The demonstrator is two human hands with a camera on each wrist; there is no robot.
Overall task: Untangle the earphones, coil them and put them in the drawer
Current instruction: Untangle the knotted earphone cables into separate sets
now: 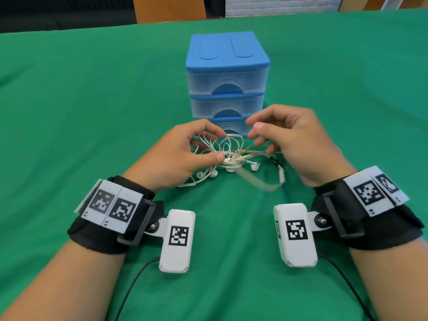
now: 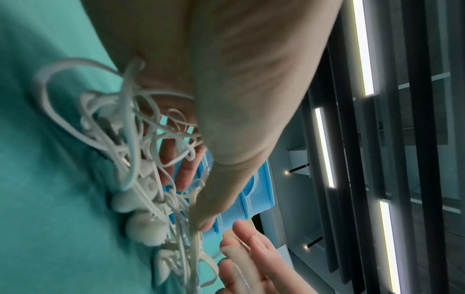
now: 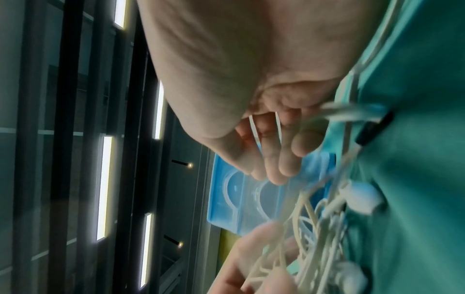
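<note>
A tangle of white earphones [image 1: 229, 156] lies on the green cloth just in front of the blue drawer unit [image 1: 228, 66], whose three clear drawers all look closed. My left hand [image 1: 220, 145] pinches the knotted middle of the tangle between thumb and fingers. My right hand [image 1: 254, 133], fingers curled, holds a few cord strands that run out of the knot to the right. Earbuds [image 1: 254, 166] and a black plug [image 1: 275, 161] hang loose near the cloth. The left wrist view shows the cords and buds [image 2: 141, 179] bunched under the thumb. In the right wrist view, strands [image 3: 252, 127] cross the fingers.
The green tablecloth [image 1: 69, 112] stretches wide on both sides of the drawer unit. Black camera cables [image 1: 134, 286] trail from my wrists toward the near edge. A wooden chair back [image 1: 169, 8] stands beyond the far side of the table.
</note>
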